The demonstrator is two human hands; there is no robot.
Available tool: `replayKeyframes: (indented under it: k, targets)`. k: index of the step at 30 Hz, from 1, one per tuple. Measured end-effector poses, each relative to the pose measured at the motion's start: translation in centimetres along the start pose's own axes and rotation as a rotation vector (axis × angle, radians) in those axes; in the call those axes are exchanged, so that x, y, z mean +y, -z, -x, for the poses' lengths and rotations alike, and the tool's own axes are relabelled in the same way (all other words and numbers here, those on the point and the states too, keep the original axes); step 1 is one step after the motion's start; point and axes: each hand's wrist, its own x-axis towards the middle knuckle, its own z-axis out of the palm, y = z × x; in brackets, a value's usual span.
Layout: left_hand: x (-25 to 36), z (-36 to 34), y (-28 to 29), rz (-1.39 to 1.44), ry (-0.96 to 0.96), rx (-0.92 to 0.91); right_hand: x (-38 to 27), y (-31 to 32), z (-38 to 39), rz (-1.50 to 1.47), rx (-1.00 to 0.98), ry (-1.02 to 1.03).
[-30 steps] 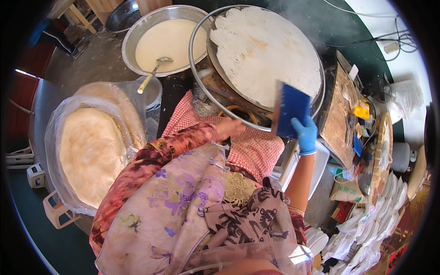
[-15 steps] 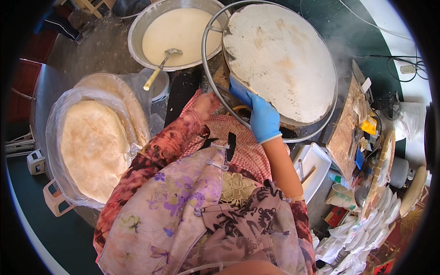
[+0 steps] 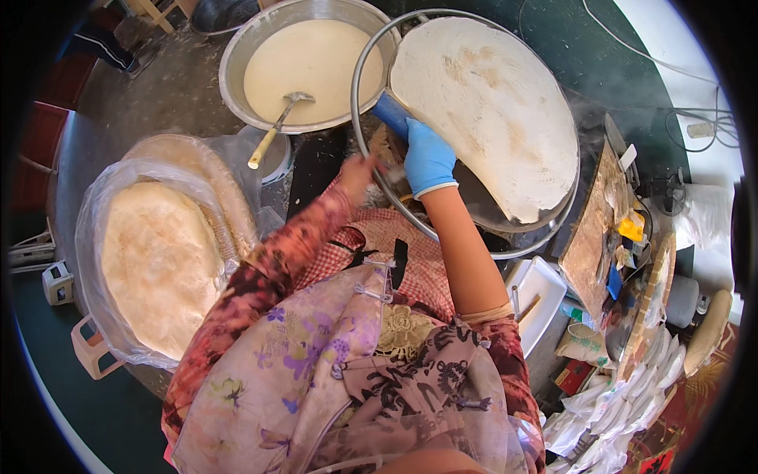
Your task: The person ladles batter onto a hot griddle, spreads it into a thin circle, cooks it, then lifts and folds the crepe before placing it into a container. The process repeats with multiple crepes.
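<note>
My right hand [image 3: 431, 158], in a blue glove, is closed around a blue scraper [image 3: 388, 113] at the near left edge of a large, thin pale flatbread [image 3: 489, 103]. The sheet covers most of a round dark griddle [image 3: 483, 197], whose bare surface shows along the near side. A metal ring [image 3: 360, 87] runs around the griddle. My bare left hand [image 3: 360, 177] is beside the ring's left part, its fingers smeared by motion. At the far left of the griddle stands a wide metal basin of pale batter [image 3: 316, 63]; a ladle with a yellow handle [image 3: 264, 148] rests in it.
On the left, a stack of round flatbreads [image 3: 162, 265] lies in clear plastic over a pink stool [image 3: 93, 347]. A white tray [image 3: 537, 304] is at the griddle's near right. Beyond it stand a worn board [image 3: 594, 221] and several white packets [image 3: 616, 403].
My right hand and the scraper have moved left and slightly away. The flatbread's near edge has come off the griddle, baring a dark strip. My left hand has shifted slightly.
</note>
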Motion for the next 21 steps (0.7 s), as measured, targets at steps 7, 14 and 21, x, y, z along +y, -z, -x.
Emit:
replayKeyframes:
  k: [7, 14, 21]
  targets:
    - [-4.4, 5.4, -3.5, 0.035, 0.303, -0.281, 0.1, -0.7, -2.9, 0.026, 0.003, -0.015]
    - [5.5, -6.2, 1.8, -0.056, -0.041, 0.072, -0.4, -0.5, -5.4, 0.019, -0.023, -0.054]
    - [-3.4, 6.9, -4.1, 0.103, 0.248, -0.155, 0.0, -1.0, -6.6, 0.038, -0.002, -0.08]
